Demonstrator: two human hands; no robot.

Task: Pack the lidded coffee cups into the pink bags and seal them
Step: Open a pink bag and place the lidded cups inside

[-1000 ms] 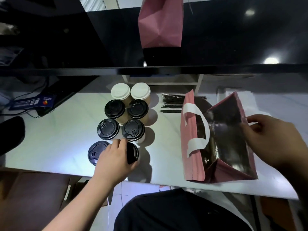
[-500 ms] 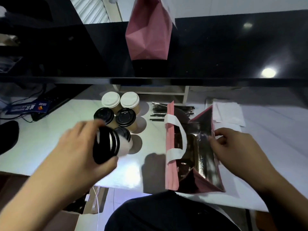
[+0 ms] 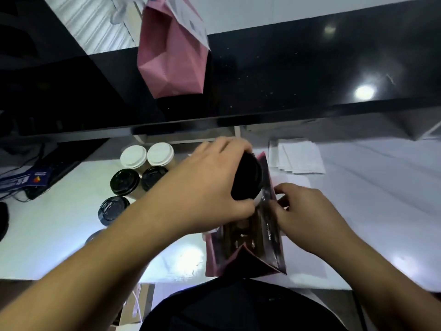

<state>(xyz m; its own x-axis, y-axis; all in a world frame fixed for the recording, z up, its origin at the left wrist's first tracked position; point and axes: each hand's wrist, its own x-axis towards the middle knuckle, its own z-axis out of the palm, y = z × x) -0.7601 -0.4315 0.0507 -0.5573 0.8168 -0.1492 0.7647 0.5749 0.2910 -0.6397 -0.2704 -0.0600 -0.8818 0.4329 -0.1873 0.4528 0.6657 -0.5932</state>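
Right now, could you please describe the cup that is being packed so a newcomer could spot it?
On the white table, find the open pink bag near its front edge. Above its mouth, the left hand grips a black-lidded cup. It alone is lifted and tilted; the other cups stand clustered to the left.

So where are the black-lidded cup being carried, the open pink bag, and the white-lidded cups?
black-lidded paper cup (image 3: 248,180), head view, lid top.
open pink foil-lined bag (image 3: 274,254), head view, right wall.
white-lidded paper cups (image 3: 133,156), head view, left lid.

The cups stand on the counter left of the open bag; napkins lie behind it.
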